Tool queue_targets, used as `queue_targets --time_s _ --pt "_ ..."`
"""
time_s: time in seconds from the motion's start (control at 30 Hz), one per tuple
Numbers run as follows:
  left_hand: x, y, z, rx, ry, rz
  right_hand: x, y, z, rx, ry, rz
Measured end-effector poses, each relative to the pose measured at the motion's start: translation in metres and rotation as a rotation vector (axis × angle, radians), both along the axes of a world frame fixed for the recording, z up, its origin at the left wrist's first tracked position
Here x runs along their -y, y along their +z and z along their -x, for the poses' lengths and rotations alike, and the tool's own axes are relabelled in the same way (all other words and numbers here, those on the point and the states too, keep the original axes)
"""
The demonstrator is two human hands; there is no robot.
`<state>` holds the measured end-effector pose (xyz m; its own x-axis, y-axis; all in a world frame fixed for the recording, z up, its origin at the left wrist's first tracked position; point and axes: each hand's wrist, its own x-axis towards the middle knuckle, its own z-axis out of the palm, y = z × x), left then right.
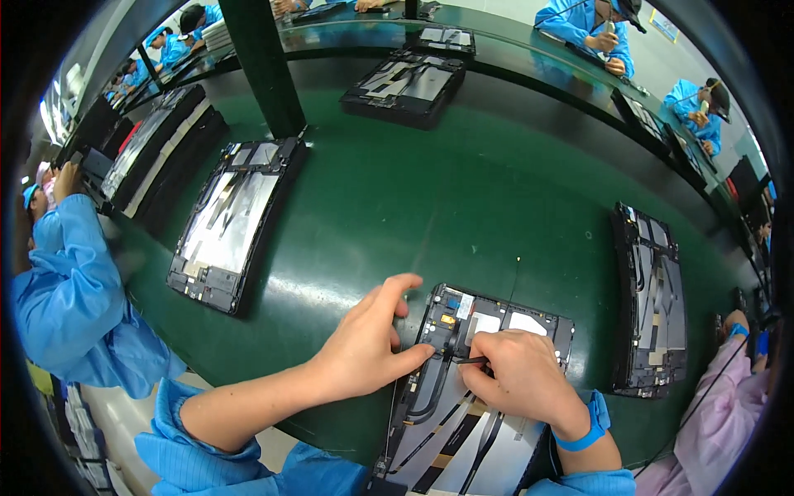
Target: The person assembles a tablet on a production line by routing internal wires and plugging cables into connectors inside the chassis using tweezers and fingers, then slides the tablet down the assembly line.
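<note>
Well to the left of the open tablet (478, 417), which lies on the green table (364, 223) under both hands, stands a stack of tablets (157, 157). Nearer to the open tablet, on its far left side, lies a second tablet (227, 223), apart from both forearms, so the left elbow has room.

The left hand (362, 341) is at the open tablet's upper left edge, fingers loosely spread and curved, holding nothing; its thumb tip reaches the dark frame, though whether it presses or only rests there I cannot tell. A light, steady thumb on that frame would stop the open tablet from sliding without squeezing the parts.

Just inside the open tablet's left edge runs a black cable (435, 388), with a small yellow part (447, 319) above it. The right hand (519, 368), over the upper middle of the open tablet, pinches a thin dark tool (473, 360) between thumb and fingers, the tip pointing left toward the cable. Keeping the tool low and flat, with small movements, should spare the cable and the silver panel (509, 453); a sharp downward dig could mark either.

Right of the open tablet, well apart, lies a third tablet (653, 306).
</note>
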<state>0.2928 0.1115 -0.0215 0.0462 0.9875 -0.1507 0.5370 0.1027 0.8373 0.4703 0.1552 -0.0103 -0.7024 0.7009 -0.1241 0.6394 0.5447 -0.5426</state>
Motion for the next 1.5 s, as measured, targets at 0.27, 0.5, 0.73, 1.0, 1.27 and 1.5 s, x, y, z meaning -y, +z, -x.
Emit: queue_targets --time_s 0.27,0.5,0.73,1.0,1.27,1.5 --pt "-0.035 0.023 -0.003 -0.473 -0.352 -0.158 -0.002 -0.006 -0.002 -0.02 0.038 -0.001" --pt "-0.047 0.034 -0.021 -0.612 -0.7 -0.171 -0.003 -0.004 -0.002 0.018 0.02 0.027" --pt "-0.047 0.035 -0.021 -0.671 -0.763 -0.131 -0.004 -0.005 -0.001 0.003 0.015 0.04" --pt "-0.043 0.006 0.009 -0.085 -0.592 -0.142 -0.003 -0.003 -0.003 -0.028 0.034 0.023" --pt "-0.051 0.02 -0.001 -0.15 -0.628 -0.146 -0.006 -0.005 -0.005 -0.048 0.053 0.0" --pt "-0.045 0.035 -0.029 -0.771 -0.722 -0.392 -0.004 -0.001 -0.004 0.014 0.048 0.004"
